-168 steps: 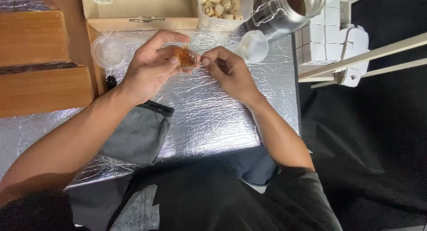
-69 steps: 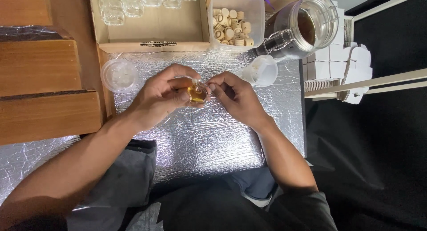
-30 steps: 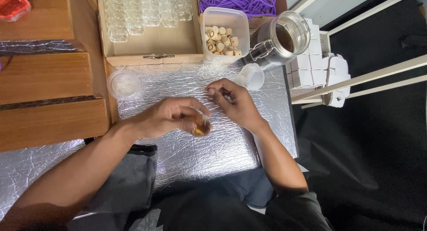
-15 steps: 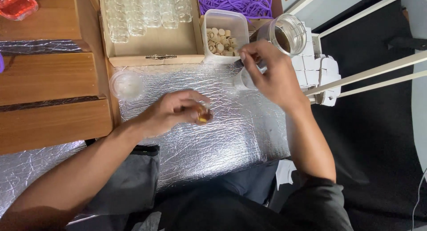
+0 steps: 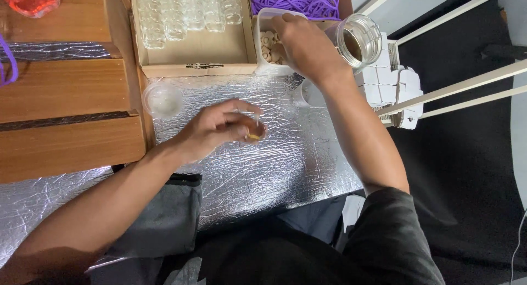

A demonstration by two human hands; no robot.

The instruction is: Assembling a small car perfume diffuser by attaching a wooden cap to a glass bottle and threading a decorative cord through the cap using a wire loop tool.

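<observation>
In left hand [image 5: 219, 128], small bottle [image 5: 254, 133]; upright.

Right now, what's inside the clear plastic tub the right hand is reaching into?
The clear plastic tub holds small pale round corks, heaped together. The right hand covers most of the tub, so how full it is, and whether the fingers hold a cork, can't be seen.

Bright, even overhead light, glare on crinkled foil [image 5: 285, 170], motion blur on hands, dark right side
</observation>
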